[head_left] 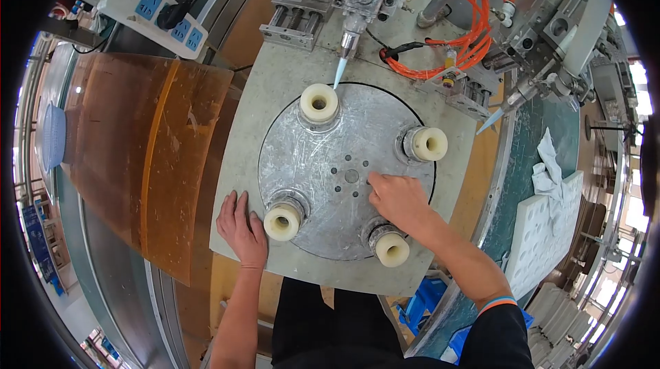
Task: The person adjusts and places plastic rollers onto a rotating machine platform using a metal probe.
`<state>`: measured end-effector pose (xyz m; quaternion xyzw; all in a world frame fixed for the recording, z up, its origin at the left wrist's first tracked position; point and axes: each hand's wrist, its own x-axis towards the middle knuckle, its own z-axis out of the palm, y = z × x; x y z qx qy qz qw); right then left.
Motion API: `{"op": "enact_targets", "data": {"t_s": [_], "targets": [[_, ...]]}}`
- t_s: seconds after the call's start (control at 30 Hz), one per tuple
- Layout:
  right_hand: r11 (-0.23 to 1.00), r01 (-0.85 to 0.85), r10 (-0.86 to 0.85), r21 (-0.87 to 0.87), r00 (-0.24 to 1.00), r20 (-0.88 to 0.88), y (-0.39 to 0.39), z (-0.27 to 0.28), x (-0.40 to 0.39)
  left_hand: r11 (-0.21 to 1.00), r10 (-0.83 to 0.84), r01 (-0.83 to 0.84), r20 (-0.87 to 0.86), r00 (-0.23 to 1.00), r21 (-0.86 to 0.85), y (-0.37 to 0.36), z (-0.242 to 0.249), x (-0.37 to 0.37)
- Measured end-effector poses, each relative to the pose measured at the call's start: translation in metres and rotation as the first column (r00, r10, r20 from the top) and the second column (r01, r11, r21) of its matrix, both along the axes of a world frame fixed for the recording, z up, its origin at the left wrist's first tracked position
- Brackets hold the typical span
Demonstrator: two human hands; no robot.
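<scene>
A round metal turntable is set in a grey plate in front of me. Several cream plastic ring-shaped holders stand around its rim, among them a lower-left holder and a lower-right holder. My left hand lies on the plate beside the lower-left holder, fingers stretched out and holding nothing. Curled fingers of my right hand rest on the turntable just right of its central bolt holes. Anything inside that grip is hidden. Above the top holder, a pale blue dispensing nozzle points down.
A second nozzle hangs at the right, near coiled orange air hoses. At left are an amber plastic sheet and a power strip. A white perforated board and a crumpled cloth lie on the right-hand green surface.
</scene>
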<state>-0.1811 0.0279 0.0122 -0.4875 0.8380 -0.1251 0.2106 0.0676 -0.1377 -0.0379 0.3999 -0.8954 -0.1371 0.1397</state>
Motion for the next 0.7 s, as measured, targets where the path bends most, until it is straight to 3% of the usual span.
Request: {"op": "enact_targets", "data": {"t_s": [0.13, 0.23, 0.3, 0.4, 0.43, 0.5, 0.7], "targets": [[0.999, 0.022, -0.021, 0.033, 0.999, -0.037, 0.003, -0.009, -0.002, 1.000, 0.011, -0.011, -0.006, 1.000, 0.012, 0.000, 0.001, -0.001], [0.991, 0.123, -0.122, -0.048, 0.992, 0.029, 0.017, -0.022, -0.002, 1.000, 0.008, -0.008, -0.006, 1.000, 0.010, 0.000, 0.001, 0.000], [0.921, 0.369, -0.293, -0.124, 0.867, 0.402, 0.024, -0.025, -0.003, 1.000, 0.005, -0.005, -0.010, 1.000, 0.012, 0.000, 0.001, 0.000], [0.844, 0.512, -0.370, -0.157, 0.770, 0.520, 0.032, -0.026, 0.002, 1.000, 0.008, -0.008, 0.012, 1.000, 0.004, 0.000, 0.001, 0.000], [0.843, 0.515, -0.373, -0.156, 0.768, 0.521, 0.033, -0.027, 0.002, 1.000, 0.004, -0.004, 0.014, 1.000, 0.004, 0.000, 0.000, 0.000], [0.885, 0.390, -0.300, -0.255, 0.896, 0.328, 0.035, -0.030, 0.003, 1.000, 0.000, 0.000, 0.011, 1.000, -0.006, 0.000, 0.000, 0.000], [0.948, 0.185, -0.171, -0.258, 0.982, 0.076, 0.026, -0.031, 0.001, 1.000, 0.000, 0.001, 0.009, 1.000, -0.007, 0.000, 0.000, -0.001]]}}
